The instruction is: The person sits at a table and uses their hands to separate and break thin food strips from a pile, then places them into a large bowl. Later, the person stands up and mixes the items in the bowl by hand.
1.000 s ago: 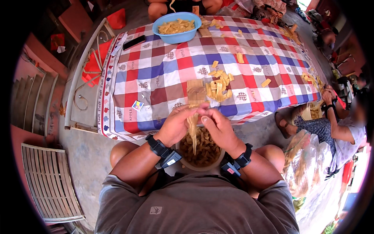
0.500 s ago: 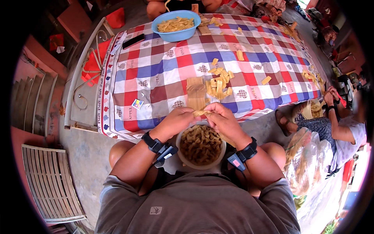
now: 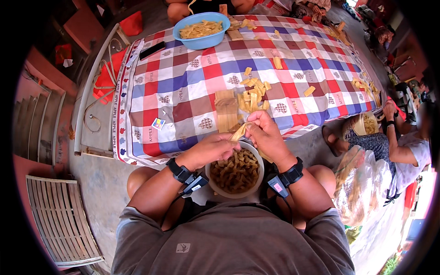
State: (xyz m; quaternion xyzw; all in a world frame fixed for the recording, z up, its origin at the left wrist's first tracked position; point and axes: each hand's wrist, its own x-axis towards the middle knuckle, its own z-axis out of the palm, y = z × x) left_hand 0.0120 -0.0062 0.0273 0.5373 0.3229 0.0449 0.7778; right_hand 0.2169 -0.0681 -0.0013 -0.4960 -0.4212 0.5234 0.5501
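Observation:
A pale yellow flat strip (image 3: pixel 239 133) is stretched between my two hands above the table's near edge. My left hand (image 3: pixel 213 147) pinches its lower left end, and my right hand (image 3: pixel 266 134) grips the other end, with a loose tail hanging below the palm. Under the hands, between my knees, stands a round white tub (image 3: pixel 261 173) holding many folded brownish-yellow pieces (image 3: pixel 233 176). Just beyond the hands a small wooden board (image 3: pixel 226 112) lies on the table, and a loose heap of yellow strips (image 3: pixel 253 97) sits to its right.
A checked cloth (image 3: pixel 188 98) covers the low table. On it are a blue basin (image 3: pixel 201 42) of strips, a black phone (image 3: pixel 152 50) and a small colourful packet (image 3: pixel 158 123). Clear plastic bags (image 3: pixel 360 183) stand at right beside a seated person (image 3: pixel 408 142). A slatted rack (image 3: pixel 64 220) is at left.
My hands have drawn slightly apart; the right hand has risen and the left has turned lower, so more of the strip shows between them. The view has shifted a little.

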